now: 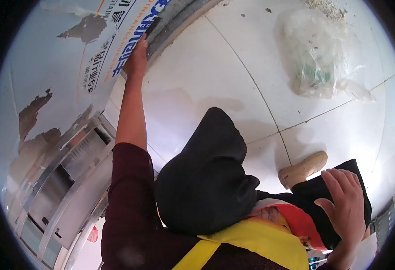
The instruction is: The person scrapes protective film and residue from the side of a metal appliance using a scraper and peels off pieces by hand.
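Note:
My left hand point(137, 57) reaches out at the upper left, against the lower edge of a large white panel point(78, 58) with blue and orange lettering and torn patches. Its fingers are partly hidden at a dark edge, and what they grip, if anything, does not show. At the lower right, my right hand point(345, 204) is raised with the thumb apart from the fingers and nothing in it. It hovers over the black trouser leg, close to a yellow and red apron point(256, 238).
On the tiled floor point(197, 67) at the upper right lies a clear plastic bag point(316, 58) with something green inside. A beige shoe point(304, 168) is on the tiles. Metal rails and a grey cabinet point(67, 216) stand at the lower left.

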`<state>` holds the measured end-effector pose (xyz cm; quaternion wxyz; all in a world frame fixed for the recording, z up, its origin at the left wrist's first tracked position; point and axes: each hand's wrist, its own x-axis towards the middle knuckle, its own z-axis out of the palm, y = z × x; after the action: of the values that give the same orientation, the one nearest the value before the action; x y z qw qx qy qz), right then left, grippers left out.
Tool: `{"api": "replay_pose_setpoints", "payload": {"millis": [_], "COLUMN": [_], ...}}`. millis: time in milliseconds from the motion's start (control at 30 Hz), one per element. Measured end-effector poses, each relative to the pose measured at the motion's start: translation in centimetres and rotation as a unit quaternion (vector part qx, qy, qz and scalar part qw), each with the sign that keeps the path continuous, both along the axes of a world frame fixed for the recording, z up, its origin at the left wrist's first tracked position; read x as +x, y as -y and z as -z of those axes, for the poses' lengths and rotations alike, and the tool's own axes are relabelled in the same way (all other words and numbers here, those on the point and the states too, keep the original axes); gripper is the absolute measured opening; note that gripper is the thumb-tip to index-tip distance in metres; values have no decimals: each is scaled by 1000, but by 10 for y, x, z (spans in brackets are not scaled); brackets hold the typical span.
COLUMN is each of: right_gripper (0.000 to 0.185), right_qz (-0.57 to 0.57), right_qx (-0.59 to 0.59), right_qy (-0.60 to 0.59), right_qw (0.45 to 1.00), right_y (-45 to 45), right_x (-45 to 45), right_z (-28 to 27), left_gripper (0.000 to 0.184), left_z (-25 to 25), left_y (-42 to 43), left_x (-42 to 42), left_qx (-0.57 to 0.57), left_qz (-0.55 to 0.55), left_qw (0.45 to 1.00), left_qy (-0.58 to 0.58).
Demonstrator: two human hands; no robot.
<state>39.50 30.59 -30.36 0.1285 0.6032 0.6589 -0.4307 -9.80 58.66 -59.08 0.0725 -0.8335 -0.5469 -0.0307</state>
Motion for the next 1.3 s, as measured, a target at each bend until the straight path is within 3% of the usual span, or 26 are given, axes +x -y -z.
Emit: {"api": "replay_pose_setpoints", "payload": {"millis": [67,267,367,433,533,600,633,833,933,1067,1100,1200,1233,1300], "right_gripper": [54,53,55,56,56,56,56,56,57,59,58,57,57,56], "right_qz": [6,3,-5,-4,5,7,5,19,15,-8,-1,20,20,20], "right_qx": [-3,-7,2,-8,-23,-23,-18,-2,-13,-5,-4,-2,-5,-12], "right_qy": [4,-9,-11,-3,2,0,-2,11,0,-1,-4,-6,-8,-6], "right_qw": [1000,1000,1000,1000,1000,1000,1000,1000,1000,1000,1000,1000,1000,1000], "right_y": [-3,-5,-9,-10,-11,-8,-6,-7,-7,-5,-6,-8,-8,-7], "right_x": [1,-2,-3,-3,-3,-3,-2,2,1,1,1,3,4,6], "right_z": [1,2,5,4,2,2,3,1,0,5,5,2,0,1], "left_gripper": [30,31,32,33,32,31,32,33,32,31,30,31,33,33], "left_z": [9,6,24,26,34,28,25,6,11,7,-2,-2,8,10], "left_y": [-3,6,-19,-28,-37,-34,-33,-23,-34,-58,-48,-40,-41,-42], "left_x": [-25,-58,-38,-14,4,9,13,19,23,59,74,70,50,31], "left_qx": [-7,-47,-7,23,0,-64,-88,-99,-62,-100,-180,-111,-150,-150], "left_qz": [-55,-31,9,-9,-29,-35,-79,-18,22,22,-46,47,22,15], "left_qw": [998,997,996,1000,999,989,990,991,986,983,953,984,968,972], "left_qy": [-13,58,83,19,42,126,78,94,155,155,240,129,198,180]}}
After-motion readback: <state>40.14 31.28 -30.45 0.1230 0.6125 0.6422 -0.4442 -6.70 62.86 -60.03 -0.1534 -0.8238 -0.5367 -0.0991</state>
